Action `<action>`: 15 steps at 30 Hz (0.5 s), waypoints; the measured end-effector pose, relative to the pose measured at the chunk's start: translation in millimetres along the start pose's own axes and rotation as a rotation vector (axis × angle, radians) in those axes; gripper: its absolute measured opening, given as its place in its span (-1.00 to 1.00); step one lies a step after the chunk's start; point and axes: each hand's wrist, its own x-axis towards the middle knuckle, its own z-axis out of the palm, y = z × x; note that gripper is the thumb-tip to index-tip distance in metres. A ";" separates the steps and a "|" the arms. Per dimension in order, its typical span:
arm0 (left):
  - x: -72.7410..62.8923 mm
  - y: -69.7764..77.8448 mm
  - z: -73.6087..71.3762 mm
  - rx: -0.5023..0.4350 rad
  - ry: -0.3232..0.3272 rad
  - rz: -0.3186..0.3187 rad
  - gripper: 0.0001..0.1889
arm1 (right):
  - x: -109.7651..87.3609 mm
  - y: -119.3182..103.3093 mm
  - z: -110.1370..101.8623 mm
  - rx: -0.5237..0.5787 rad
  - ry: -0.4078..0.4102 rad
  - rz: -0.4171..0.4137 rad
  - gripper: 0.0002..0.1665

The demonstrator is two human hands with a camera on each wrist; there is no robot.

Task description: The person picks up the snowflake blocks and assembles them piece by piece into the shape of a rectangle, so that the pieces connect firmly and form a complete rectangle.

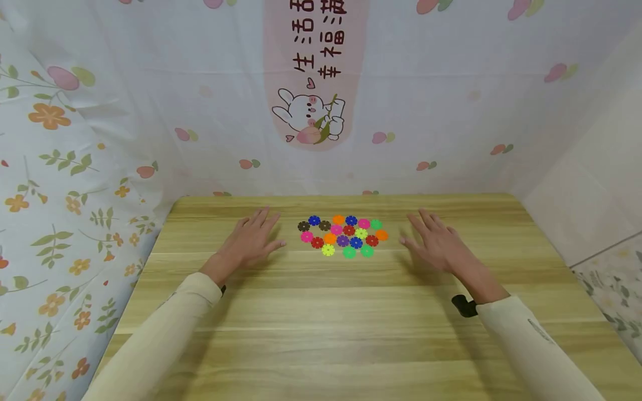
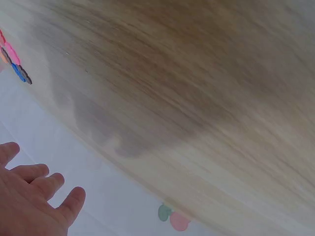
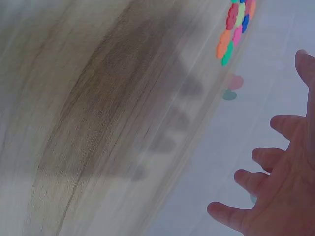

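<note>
A cluster of small notched plastic discs lies flat near the back of the wooden table [image 1: 321,334]. Among them are a blue disc [image 1: 314,220], a dark brown disc [image 1: 304,226], a yellow disc [image 1: 328,250], a purple disc [image 1: 343,241] and a green disc [image 1: 367,251]. To the left of the cluster, my left hand [image 1: 253,238] is held palm down with its fingers spread. My right hand [image 1: 435,240] mirrors it on the other side, close to the orange disc [image 1: 382,235]. Neither hand holds anything, and both cast shadows on the wood.
Behind the table's back edge hangs a pale printed curtain [image 1: 225,122] with a rabbit picture [image 1: 311,114] and writing. A flowered cloth [image 1: 60,223] covers the left side. White wall panels [image 1: 592,156] stand to the right.
</note>
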 end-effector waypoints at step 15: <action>26.2 11.5 -3.4 -0.235 0.065 -0.117 -0.26 | 17.7 -0.1 5.1 0.219 -0.033 0.059 -0.05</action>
